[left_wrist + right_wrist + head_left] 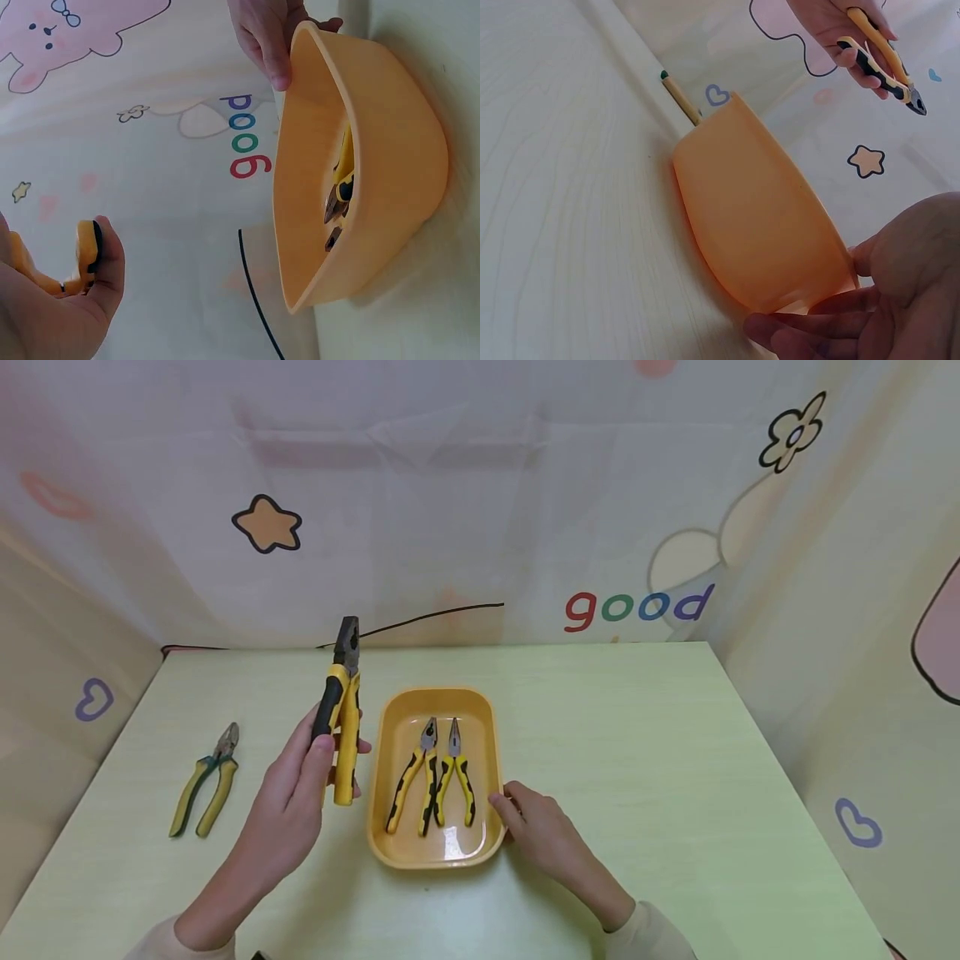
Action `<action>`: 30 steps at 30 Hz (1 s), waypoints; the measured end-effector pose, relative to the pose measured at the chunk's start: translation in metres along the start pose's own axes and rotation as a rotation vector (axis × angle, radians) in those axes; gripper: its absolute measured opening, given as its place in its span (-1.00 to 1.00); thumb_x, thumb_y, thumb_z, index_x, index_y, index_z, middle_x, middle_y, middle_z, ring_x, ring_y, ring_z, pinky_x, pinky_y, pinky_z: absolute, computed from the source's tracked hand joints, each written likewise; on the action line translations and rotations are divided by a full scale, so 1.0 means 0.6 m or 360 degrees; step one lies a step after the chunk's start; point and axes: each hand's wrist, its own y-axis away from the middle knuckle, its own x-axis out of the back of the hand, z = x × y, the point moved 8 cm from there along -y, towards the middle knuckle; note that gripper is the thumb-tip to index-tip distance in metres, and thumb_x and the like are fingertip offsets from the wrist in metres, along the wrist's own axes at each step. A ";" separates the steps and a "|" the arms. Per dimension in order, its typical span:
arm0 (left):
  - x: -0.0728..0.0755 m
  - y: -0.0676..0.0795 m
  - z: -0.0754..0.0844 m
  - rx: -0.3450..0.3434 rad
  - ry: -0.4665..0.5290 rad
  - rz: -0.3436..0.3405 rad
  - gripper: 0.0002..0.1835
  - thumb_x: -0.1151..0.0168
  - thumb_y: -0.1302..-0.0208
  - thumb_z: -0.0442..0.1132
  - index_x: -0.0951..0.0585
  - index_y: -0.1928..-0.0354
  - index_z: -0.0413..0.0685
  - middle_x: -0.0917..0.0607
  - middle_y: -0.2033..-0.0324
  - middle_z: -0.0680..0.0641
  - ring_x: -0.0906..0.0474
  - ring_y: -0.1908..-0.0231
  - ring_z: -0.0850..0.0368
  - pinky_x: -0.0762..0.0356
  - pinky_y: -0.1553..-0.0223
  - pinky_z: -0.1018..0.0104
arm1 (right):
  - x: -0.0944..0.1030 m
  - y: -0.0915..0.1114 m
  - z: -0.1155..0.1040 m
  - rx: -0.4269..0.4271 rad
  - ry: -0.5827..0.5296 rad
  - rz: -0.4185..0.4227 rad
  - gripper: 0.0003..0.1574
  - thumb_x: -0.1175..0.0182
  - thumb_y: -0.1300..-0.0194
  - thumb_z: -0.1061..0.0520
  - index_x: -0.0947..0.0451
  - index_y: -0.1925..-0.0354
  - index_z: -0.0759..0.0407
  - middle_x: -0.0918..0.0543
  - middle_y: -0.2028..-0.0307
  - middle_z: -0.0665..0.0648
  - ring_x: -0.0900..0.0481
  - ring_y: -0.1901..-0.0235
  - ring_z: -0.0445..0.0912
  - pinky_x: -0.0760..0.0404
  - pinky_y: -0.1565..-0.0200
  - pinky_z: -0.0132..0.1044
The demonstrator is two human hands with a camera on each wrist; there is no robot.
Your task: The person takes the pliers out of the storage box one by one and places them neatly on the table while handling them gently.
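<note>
Pliers (348,718) before backdrop (450,527) lettered "good"

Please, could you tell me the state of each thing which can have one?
Left hand: grips the raised pliers.
Right hand: holds the tray's right side.
Raised pliers: off the table, handles apart.
Tray: upright on the table, open-topped.
Left tray pliers: lying inside, handles spread.
Right tray pliers: lying inside, handles spread.
Table pliers: lying flat, handles spread.
</note>
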 end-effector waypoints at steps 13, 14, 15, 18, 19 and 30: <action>0.042 0.014 0.002 -0.0054 -0.0158 0.0173 -0.56 0.25 -0.71 -0.23 -0.27 -0.51 -0.11 -0.66 0.05 -0.17 -0.61 0.41 0.02 -0.62 0.25 0.35 | 0.004 -0.002 -0.002 0.0038 -0.0020 0.0028 -0.64 -0.04 -0.63 -0.01 -0.56 0.26 0.19 -0.54 0.55 0.00 -0.45 0.55 -0.15 -0.43 0.53 -0.33; 0.045 0.015 0.000 -0.0041 -0.0159 0.0177 -0.56 0.25 -0.72 -0.22 -0.27 -0.50 -0.12 -0.66 0.05 -0.17 -0.60 0.41 0.02 -0.62 0.25 0.36 | 0.006 -0.002 -0.003 0.0048 -0.0026 0.0034 -0.63 -0.04 -0.62 -0.01 -0.56 0.28 0.19 -0.53 0.56 -0.01 -0.44 0.57 -0.15 -0.42 0.54 -0.34; 0.047 0.016 -0.001 -0.0031 -0.0163 0.0179 -0.56 0.26 -0.72 -0.21 -0.28 -0.50 -0.13 -0.66 0.05 -0.18 -0.60 0.41 0.02 -0.62 0.24 0.36 | 0.007 -0.002 -0.004 0.0054 -0.0026 0.0041 -0.63 -0.06 -0.62 0.00 -0.57 0.31 0.18 -0.53 0.57 -0.02 -0.44 0.58 -0.16 -0.41 0.55 -0.34; 0.058 0.022 -0.004 -0.0023 -0.0185 0.0202 -0.56 0.25 -0.72 -0.21 -0.28 -0.50 -0.12 -0.65 0.06 -0.18 -0.60 0.42 0.03 -0.61 0.25 0.37 | 0.012 -0.003 -0.008 0.0070 -0.0035 0.0072 -0.63 -0.10 -0.58 0.03 -0.58 0.37 0.17 -0.51 0.61 -0.05 -0.43 0.62 -0.17 -0.40 0.57 -0.36; 0.062 0.024 -0.004 -0.0029 -0.0208 0.0213 -0.56 0.25 -0.72 -0.20 -0.28 -0.50 -0.11 -0.66 0.06 -0.17 -0.60 0.42 0.04 -0.61 0.25 0.38 | 0.013 -0.003 -0.010 0.0076 -0.0043 0.0085 -0.64 -0.11 -0.57 0.04 -0.58 0.38 0.18 -0.51 0.61 -0.05 -0.43 0.62 -0.18 -0.41 0.58 -0.35; 0.104 0.043 -0.021 0.0032 -0.0337 0.0315 -0.54 0.23 -0.71 -0.13 -0.31 -0.51 -0.01 -0.68 0.10 -0.06 -0.63 0.45 0.03 -0.62 0.27 0.39 | 0.020 -0.003 -0.016 0.0071 -0.0070 0.0161 -0.73 -0.18 -0.51 0.10 -0.65 0.31 0.22 -0.51 0.59 -0.05 -0.42 0.58 -0.17 -0.38 0.55 -0.36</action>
